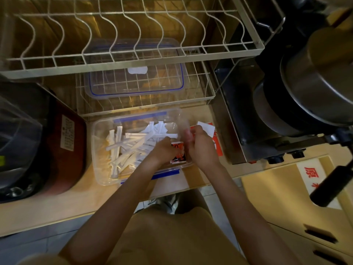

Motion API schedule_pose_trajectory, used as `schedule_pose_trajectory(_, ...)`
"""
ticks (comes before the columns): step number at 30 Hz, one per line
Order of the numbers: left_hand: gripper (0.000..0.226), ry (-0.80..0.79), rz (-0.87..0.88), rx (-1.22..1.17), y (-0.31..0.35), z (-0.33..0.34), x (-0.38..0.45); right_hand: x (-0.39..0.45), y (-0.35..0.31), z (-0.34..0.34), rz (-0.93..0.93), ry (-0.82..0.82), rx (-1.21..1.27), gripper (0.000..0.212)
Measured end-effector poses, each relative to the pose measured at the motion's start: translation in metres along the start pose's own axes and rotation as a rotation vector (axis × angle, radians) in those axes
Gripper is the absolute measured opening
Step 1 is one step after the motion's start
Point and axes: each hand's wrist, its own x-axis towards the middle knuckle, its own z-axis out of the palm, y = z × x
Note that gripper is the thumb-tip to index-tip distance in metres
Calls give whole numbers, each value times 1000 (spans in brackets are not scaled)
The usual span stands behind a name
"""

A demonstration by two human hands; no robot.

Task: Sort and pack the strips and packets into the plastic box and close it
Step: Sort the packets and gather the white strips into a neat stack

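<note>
A clear plastic box (99,150) with blue clips stands on the wooden counter, its top uncovered. Several white strips (126,144) lie jumbled inside it. At the box's right end stand red and black packets (178,153). My left hand (165,149) reaches into the box and rests on those packets. My right hand (200,143) is at the box's right wall, fingers closed on packets; a white packet (207,128) sticks out above it. More red packets (218,148) lie on the counter just right of the box. The clear lid (133,81) with a blue seal lies on the lower wire rack behind the box.
A wire dish rack (133,54) overhangs the back of the counter. A dark red rice cooker (57,150) stands left of the box. Metal pots (305,92) and a steel appliance (238,131) fill the right. A cardboard box (286,188) sits at the lower right.
</note>
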Motion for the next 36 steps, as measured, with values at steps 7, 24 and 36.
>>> schedule_pose_trajectory(7, 24, -126, 56, 55, 2, 1, -8, 7, 1, -5, 54, -57, 41, 23)
schedule_pose_trajectory(24, 75, 432, -26, 301, -83, -81, -23, 37, -42, 38, -277, -303, -398, 26)
schedule_pose_trajectory(36, 37, 491, 155, 575, -86, -62, -19, 47, -41, 28, -298, -188, -371, 21)
